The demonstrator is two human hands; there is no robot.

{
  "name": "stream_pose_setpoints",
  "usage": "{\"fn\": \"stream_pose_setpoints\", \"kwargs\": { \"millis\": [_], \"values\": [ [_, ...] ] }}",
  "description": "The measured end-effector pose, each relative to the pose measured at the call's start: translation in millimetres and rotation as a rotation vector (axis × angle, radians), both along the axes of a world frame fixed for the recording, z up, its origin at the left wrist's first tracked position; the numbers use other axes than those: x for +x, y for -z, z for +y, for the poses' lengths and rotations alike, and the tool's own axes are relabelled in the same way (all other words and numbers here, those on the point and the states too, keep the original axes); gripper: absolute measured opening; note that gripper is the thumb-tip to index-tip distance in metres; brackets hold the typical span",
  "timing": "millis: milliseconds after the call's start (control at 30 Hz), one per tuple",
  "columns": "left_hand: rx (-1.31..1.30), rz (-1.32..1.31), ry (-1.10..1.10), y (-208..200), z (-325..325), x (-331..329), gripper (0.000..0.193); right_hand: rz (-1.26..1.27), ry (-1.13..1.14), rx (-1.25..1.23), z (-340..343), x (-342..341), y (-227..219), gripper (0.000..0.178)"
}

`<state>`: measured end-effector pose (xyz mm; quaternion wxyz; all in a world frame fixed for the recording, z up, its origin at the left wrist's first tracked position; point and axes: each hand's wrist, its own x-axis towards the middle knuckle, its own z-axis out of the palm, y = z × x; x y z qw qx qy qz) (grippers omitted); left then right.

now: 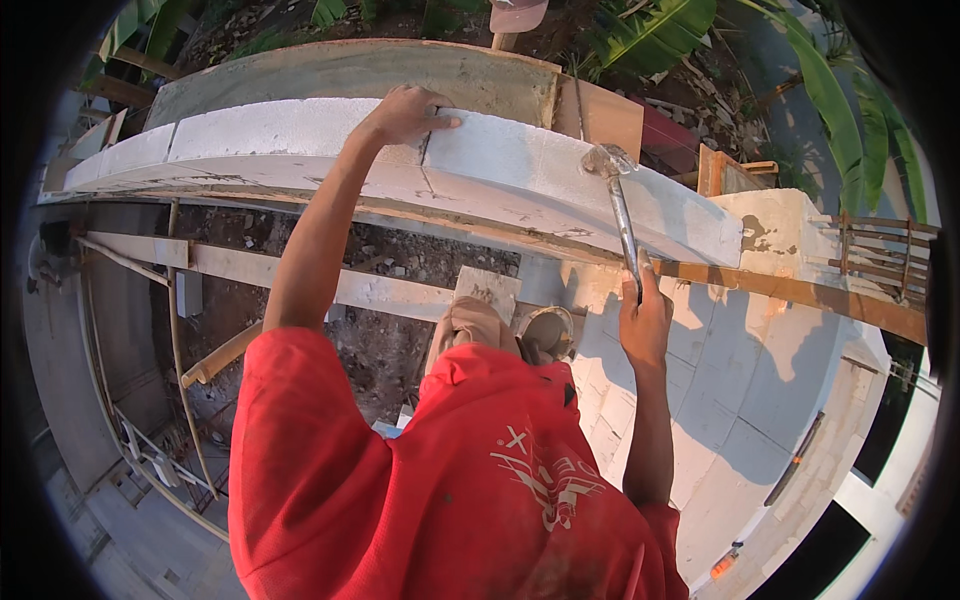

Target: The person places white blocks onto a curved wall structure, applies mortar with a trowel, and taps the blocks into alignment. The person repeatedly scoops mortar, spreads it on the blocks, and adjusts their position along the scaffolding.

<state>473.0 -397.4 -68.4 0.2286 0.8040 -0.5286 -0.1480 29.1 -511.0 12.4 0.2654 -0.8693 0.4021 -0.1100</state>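
A row of white lightweight blocks (270,128) forms the top of a wall that runs across in front of me. My left hand (405,115) lies on the blocks' top face beside a joint, with the thumb stretched out to the right. Its fingers reach toward the far edge and are partly hidden. To the right, my right hand (645,318) is closed round the dark grip of a hammer (622,215) with a metal shaft. The hammer's pale, crusted head touches or hovers just over the block's top; I cannot tell which.
Beyond the wall stand a grey mortar-coated panel (350,80) and banana leaves (835,95). Below me are a bucket (548,332), wooden planks (390,292) and pale block paving (720,370). Rebar (885,255) sticks out at the far right. A cap (518,14) shows at the top edge.
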Motion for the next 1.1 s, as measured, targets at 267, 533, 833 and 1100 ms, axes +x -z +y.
{"fn": "stream_pose_setpoints", "kwargs": {
  "millis": [267,533,833,1100],
  "values": [
    [0.040,0.012,-0.006,-11.8,-2.0,0.4,0.050,-0.077,0.063,0.077,-1.2,-10.3,0.6,0.032],
    [0.049,0.051,0.043,-13.9,6.3,4.3,0.048,-0.485,0.330,0.312,62.1,-59.9,21.6,0.033],
    [0.047,0.311,0.121,0.2,1.4,31.6,0.054,-0.548,0.855,-0.062,104.5,-133.4,28.7,0.038],
    [-0.088,0.192,0.065,-30.5,-21.1,-2.4,0.056,-0.303,1.121,-0.226,59.9,-262.8,-103.0,0.028]
  ]
}}
